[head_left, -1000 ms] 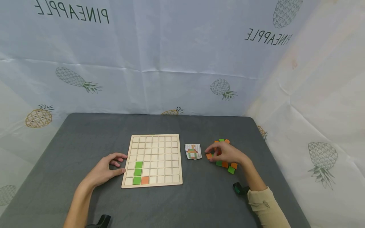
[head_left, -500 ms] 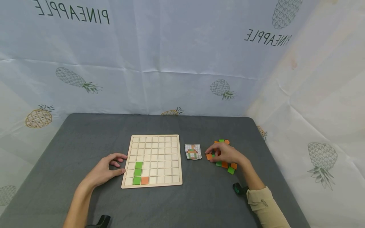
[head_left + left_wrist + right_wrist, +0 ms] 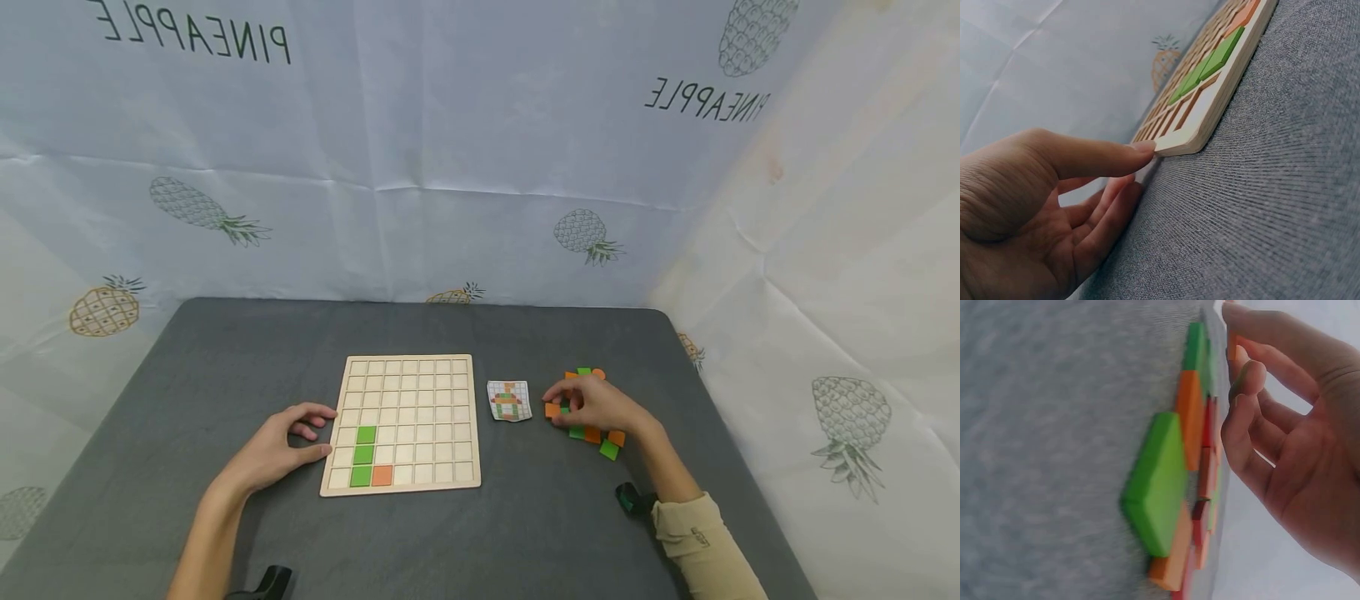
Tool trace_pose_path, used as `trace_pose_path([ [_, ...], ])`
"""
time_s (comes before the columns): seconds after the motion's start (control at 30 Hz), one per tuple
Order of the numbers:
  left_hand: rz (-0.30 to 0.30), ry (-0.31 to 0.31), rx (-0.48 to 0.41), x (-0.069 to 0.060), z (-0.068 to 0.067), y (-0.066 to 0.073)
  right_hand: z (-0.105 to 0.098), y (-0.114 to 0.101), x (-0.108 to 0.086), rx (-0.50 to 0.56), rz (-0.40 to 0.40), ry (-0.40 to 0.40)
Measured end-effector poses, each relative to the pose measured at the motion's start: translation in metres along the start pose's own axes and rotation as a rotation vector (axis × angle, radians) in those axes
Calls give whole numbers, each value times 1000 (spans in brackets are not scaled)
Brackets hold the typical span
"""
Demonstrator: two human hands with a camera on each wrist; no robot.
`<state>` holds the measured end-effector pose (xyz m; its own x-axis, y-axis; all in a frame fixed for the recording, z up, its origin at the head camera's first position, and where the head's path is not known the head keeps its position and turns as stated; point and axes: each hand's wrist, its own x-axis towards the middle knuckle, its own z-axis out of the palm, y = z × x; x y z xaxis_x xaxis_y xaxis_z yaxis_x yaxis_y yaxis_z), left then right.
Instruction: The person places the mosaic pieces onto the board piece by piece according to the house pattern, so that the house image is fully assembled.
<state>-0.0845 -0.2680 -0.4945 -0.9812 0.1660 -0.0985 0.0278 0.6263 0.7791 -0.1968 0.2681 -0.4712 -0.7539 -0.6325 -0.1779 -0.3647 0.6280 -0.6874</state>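
A wooden grid board (image 3: 425, 414) lies on the table, with a column of green square tiles (image 3: 363, 454) and one orange tile (image 3: 382, 475) in its lower left cells. My left hand (image 3: 272, 448) rests at the board's left edge, thumb tip (image 3: 1143, 147) touching the rim and the other fingers loosely bent. Over a loose tile pile (image 3: 592, 434) on the right, my right hand (image 3: 597, 403) pinches an orange square tile (image 3: 552, 410) between thumb and fingers. In the right wrist view that tile (image 3: 1232, 345) shows as a thin edge under the thumb. The hand hides part of the pile.
Between board and pile lies a small paper card (image 3: 508, 401) with a coloured grid pattern. Green, orange and red tiles (image 3: 1160, 484) lie close together below the right hand. A pineapple-print curtain (image 3: 450, 167) hangs behind the dark grey table (image 3: 420, 546).
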Motion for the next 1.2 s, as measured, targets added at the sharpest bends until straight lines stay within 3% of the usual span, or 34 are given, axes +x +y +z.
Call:
trace_pose_path([
  [0.13, -4, 3, 3, 0, 0, 0, -1, -6, 0, -20, -5, 38],
  [0.37, -4, 0, -6, -1, 0, 2, -3, -24, 0, -78, -97, 88],
  [0.73, -2, -4, 5, 0, -1, 3, 7, -53, 9, 27, -210, 136],
  [1.0, -10, -6, 9, 1, -1, 3, 15, -72, 20, 12, -233, 139],
  [1.2, -25, 0, 12, 1, 0, 4, 23, -88, 33, 22, -294, 111],
])
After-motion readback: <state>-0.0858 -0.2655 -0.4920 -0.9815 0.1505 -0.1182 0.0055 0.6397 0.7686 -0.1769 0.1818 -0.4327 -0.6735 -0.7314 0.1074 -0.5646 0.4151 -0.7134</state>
